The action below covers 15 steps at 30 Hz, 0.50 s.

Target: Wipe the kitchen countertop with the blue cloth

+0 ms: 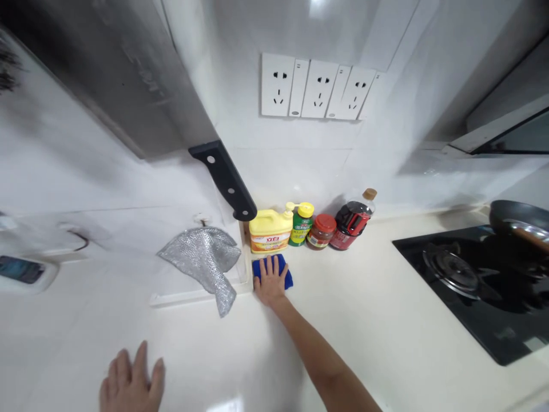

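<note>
My right hand [270, 280] lies flat, fingers spread, on a blue cloth [288, 276] pressed to the cream countertop [364, 320], just in front of a yellow detergent jug [270, 230]. My left hand [132, 382] rests open on the counter at the bottom left, fingers stretched out and holding nothing. A silver mesh cloth [203, 260] hangs on the wall just left of my right hand.
Beside the jug stand a green bottle [301, 223], a red-lidded jar [321, 231] and a dark sauce bottle [352, 220]. A cleaver [163, 97] hangs on the wall above. A black gas hob [476, 286] with a pan [521, 220] is at right. Sockets [317, 87] line the wall.
</note>
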Motion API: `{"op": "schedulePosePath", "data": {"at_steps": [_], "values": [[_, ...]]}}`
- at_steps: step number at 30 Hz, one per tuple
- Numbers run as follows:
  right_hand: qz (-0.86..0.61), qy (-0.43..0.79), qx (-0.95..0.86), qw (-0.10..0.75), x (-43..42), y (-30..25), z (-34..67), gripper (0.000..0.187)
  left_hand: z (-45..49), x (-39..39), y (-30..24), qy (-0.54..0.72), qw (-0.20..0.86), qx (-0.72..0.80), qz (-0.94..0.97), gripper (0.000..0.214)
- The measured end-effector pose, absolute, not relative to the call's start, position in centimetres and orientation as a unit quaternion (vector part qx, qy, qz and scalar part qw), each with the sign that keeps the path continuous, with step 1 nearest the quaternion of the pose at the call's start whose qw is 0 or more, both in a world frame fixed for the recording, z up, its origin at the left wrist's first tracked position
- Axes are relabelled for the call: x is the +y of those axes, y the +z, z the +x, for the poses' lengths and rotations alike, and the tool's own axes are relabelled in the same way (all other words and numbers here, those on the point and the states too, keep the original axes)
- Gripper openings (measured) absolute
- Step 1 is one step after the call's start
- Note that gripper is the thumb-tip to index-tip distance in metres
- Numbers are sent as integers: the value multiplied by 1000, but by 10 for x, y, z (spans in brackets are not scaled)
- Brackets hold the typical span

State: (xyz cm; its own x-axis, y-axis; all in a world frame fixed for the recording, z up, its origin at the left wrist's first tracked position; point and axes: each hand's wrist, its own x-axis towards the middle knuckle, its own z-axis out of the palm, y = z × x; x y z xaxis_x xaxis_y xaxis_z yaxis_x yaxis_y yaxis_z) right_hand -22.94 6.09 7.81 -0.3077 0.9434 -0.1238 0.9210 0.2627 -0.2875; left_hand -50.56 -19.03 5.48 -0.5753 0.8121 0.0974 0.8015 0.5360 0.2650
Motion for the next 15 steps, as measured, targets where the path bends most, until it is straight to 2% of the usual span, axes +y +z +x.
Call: {"op": "schedulePosePath", "data": {"at_steps": [7,15], "values": [[-529,175,-829,38,14,84,-202,68,-503,-190,62,132,26,878,459,83],[-481,225,-846,49,-114,94,-176,71,-505,-190,59,122,-38,859,497,81]]}}
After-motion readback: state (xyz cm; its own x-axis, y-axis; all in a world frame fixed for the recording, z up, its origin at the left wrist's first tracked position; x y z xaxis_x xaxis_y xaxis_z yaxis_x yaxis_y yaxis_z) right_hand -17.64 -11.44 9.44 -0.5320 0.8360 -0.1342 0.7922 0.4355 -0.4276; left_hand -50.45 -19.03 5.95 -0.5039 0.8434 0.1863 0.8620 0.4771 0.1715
